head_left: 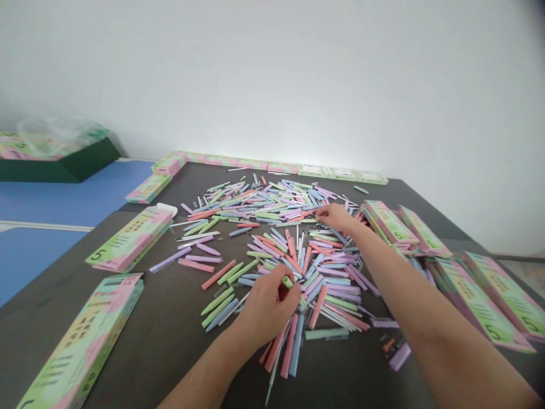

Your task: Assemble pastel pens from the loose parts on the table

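My left hand [268,304] is closed around a light green pen barrel [287,282], whose open end points up between thumb and forefinger. It hovers over the near part of a loose heap of pastel pen parts [336,281] in purple, blue, green and coral. Farther off, my right hand [337,218] is at the right side of the heap, its thumb and forefinger pinched together. What lies between those fingertips is too small to make out. Thin white refills [340,317] lie among the barrels, and several green barrels [218,307] rest left of my left hand.
Printed pen boxes line the dark table [179,341]: a long box [80,346] at near left, another box [131,238] behind it, stacked boxes [485,295] at right, and a row [281,167] along the back. A dark green tray [63,162] stands on a blue surface.
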Demonstrator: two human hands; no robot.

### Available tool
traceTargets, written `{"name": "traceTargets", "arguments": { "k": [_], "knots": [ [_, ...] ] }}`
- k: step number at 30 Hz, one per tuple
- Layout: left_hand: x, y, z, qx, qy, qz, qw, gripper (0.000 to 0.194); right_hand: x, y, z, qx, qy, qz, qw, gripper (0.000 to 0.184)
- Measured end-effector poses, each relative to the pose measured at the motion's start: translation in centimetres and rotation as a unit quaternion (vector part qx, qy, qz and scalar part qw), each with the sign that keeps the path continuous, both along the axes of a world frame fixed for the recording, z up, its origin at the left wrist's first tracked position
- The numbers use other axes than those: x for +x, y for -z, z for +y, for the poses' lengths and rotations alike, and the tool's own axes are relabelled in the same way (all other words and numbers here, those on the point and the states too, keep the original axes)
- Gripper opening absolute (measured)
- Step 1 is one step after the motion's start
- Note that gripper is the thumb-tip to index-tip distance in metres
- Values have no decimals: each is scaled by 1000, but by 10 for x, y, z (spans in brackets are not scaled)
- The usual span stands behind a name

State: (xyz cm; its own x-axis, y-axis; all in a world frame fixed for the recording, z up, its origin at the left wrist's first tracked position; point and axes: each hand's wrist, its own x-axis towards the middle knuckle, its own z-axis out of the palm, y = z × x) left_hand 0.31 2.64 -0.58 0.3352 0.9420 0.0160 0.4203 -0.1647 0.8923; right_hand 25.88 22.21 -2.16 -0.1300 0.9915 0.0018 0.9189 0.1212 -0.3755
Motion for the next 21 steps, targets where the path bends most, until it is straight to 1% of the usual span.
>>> {"name": "traceTargets", "arguments": {
  "k": [4,6,9,13,17,21],
  "knots": [
    [0,-1,0,1,1,-3,1000,13,6,-5,1,5,25,96,995,23],
    [0,-2,0,5,0,-4,1000,13,8,-9,0,3,29,136,990,25],
    [0,-1,-1,6,-3,-6,1000,12,8,-13,-6,-12,24,155,987,25],
    [1,-1,-1,5,1,-4,1000,13,2,-10,-21,-45,6,107,993,27],
    [1,0,-1,10,0,3,1000,13,-3,-6,-38,-64,-32,27,997,20],
    [1,-1,-1,7,1,7,1000,12,-2,-5,-49,-73,-51,-38,995,24]
  ]
}}
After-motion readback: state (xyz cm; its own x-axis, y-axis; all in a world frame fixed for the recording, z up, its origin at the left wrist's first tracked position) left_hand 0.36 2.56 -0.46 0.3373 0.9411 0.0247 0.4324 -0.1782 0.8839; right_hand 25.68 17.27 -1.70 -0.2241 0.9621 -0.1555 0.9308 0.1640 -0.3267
